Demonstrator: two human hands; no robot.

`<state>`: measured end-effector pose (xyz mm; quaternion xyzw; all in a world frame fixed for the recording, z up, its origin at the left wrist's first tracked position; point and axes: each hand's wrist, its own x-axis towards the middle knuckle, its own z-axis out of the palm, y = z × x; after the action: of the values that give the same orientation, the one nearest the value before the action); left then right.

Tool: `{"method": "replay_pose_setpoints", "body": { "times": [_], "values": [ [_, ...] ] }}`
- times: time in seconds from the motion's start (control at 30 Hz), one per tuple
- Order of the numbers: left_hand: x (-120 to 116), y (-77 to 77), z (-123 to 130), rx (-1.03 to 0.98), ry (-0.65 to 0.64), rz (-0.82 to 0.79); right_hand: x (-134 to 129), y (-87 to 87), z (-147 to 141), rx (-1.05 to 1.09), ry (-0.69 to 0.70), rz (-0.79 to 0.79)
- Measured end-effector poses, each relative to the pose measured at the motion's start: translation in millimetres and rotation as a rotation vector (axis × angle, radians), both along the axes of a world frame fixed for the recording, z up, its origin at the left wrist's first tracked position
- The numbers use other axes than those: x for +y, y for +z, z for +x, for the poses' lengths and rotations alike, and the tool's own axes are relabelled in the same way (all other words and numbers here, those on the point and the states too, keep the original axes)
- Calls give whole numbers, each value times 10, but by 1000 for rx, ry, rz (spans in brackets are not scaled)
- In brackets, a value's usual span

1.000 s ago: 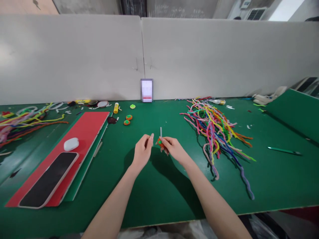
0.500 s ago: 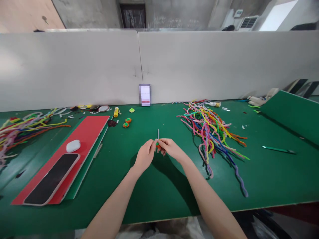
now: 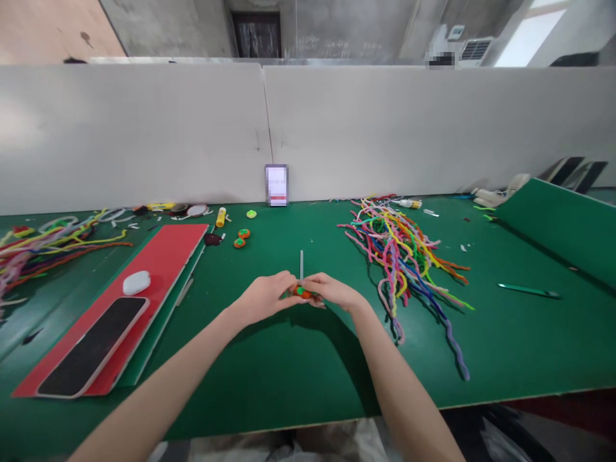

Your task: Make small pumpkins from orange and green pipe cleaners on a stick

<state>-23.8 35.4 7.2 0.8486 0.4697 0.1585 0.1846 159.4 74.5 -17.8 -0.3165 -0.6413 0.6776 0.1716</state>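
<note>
Green tabletop (image 3: 298, 372), pale partition (image 3: 375, 128) behind; left hand (image 3: 264, 296), clear of the small orange-and-green piece (image 3: 302, 292) one second earlier, now pinches its left side between thumb and fingers, forearm swung outward. Right hand (image 3: 334, 292) pinches the same piece from the opposite side, as before, a grey strip (image 3: 301, 264) projecting beyond the fingertips. Piece sits between both hands, green part showing; two similar pieces (image 3: 244, 233) lie unmoved farther off, leftward.
</note>
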Motion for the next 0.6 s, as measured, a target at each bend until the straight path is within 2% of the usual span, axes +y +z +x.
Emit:
{"method": "replay_pose_setpoints", "body": {
  "times": [0.13,0.27,0.5,0.6],
  "values": [
    [33,97,-40,134,-153,-16,-9,7,-9,-30,112,47],
    [86,151,-39,258,-239,27,-17,2,-20,-63,122,80],
    [143,50,7,606,-381,512,-24,-41,-54,-62,100,87],
    [145,-11,25,702,-432,652,-19,-70,-65,-65,57,73]
  ]
}}
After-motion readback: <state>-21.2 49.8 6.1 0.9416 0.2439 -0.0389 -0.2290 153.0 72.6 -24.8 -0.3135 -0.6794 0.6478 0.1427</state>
